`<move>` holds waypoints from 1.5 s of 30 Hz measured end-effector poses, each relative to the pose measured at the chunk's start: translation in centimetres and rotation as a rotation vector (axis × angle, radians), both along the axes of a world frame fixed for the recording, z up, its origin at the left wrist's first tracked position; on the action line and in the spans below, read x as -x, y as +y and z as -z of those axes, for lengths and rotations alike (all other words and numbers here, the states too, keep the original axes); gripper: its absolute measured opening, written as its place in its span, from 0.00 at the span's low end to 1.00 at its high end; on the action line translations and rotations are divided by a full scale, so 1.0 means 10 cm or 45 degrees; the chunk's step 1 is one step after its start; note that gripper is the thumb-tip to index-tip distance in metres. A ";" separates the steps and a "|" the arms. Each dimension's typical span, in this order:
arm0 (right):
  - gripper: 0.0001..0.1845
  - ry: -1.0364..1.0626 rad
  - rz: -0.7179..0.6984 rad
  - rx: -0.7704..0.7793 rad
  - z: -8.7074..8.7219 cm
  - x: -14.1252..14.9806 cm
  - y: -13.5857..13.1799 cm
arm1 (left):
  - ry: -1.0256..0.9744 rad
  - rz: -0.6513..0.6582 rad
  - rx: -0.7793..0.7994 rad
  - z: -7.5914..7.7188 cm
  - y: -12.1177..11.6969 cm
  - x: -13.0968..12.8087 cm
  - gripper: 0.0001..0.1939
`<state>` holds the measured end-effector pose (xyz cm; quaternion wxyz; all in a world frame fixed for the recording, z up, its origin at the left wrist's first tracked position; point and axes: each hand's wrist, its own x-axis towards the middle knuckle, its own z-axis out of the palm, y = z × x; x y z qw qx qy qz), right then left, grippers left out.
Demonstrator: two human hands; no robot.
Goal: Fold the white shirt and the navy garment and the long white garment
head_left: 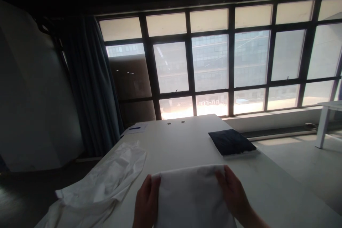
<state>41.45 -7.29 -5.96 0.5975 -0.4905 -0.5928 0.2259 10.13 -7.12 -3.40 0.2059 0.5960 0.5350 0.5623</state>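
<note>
A piece of white cloth [191,197] stretches between my two hands at the near end of the table. My left hand [146,199] pinches its upper left corner, thumb on top. The upper right corner is gripped by my right hand [235,192]. The cloth's top edge is fairly straight, and its lower part runs out of view. To the left lies a crumpled white sheet of thin material [104,178], spilling over the table's left edge. A flat, folded dark navy cloth [231,141] rests on the right side, with something pale under its near edge.
The white table [176,146] reaches toward a wall of windows. Papers with a blue pen [135,128] lie at its far left corner, near two round holes. A dark blue curtain [93,85] hangs at left. Another white table [324,121] stands at far right.
</note>
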 end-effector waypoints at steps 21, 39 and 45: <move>0.28 -0.949 -0.123 0.291 0.97 0.36 0.37 | 1.535 0.345 -0.710 1.60 0.28 -0.52 0.26; 0.13 -0.759 -0.027 0.250 1.01 -0.18 0.48 | 1.444 0.434 -0.166 1.10 0.27 -0.34 0.37; 0.20 -0.966 -0.140 0.218 0.93 -0.09 0.31 | 1.310 0.478 -0.109 0.95 0.24 -0.47 0.18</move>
